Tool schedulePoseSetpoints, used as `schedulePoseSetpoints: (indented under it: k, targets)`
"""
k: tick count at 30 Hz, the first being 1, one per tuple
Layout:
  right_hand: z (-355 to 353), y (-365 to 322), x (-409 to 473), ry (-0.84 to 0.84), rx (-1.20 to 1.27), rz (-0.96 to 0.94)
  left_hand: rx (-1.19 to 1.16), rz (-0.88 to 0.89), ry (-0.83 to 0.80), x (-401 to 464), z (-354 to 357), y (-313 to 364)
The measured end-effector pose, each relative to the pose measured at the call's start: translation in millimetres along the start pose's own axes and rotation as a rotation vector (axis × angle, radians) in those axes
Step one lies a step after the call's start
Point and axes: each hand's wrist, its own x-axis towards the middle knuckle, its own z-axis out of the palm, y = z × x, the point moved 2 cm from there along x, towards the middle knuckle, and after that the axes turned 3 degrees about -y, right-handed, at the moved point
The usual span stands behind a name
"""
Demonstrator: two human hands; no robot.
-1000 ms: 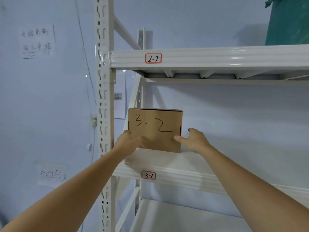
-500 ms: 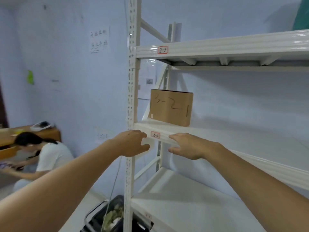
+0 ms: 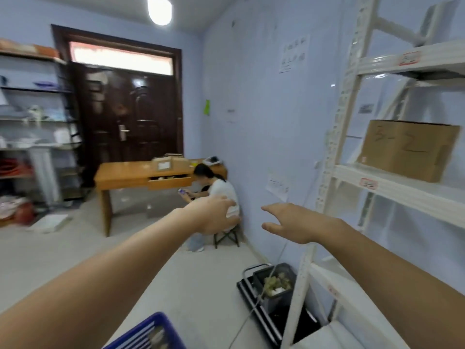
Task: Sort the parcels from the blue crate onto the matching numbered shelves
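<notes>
A brown cardboard parcel marked 3-2 stands on the white shelf that bears a red-framed 3-2 label, at the right. Both my hands hang in mid-air to the left of the rack, away from the parcel. My left hand is relaxed with fingers loosely bent and holds nothing. My right hand is spread with straight fingers, also empty. A corner of the blue crate shows at the bottom edge.
The rack's white upright stands just right of my right hand. A black bin sits on the floor by the rack. A person sits on a stool near a wooden desk. A dark door and other shelving lie beyond.
Both hands came off the parcel and the shelf edge and drew back to the left. The view swung left from the rack toward the room, and the blue crate's corner came into sight.
</notes>
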Motion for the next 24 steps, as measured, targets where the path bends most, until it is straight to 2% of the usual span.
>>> schedulePoseSetpoints:
  k: [9, 13, 17, 24]
  targets:
    - [63.3, -232.6, 19.3, -0.063, 0.018, -0.263, 0.062, -0.262, -0.074, -238.9, 24.1, -154.3]
    - [87.3, -318.5, 29.7, -0.1, 0.002, -0.364, 0.056, -0.372, -0.111, -314.0, 38.4, -205.1]
    - [109.4, -384.3, 53.0, -0.116, 0.01, -0.447, 0.055, -0.445, -0.151, -357.3, 48.8, -249.5]
    - [126.9, -459.3, 119.5, -0.14, -0.019, -0.547, 0.039, -0.528, -0.185, -379.1, 60.3, -337.2]
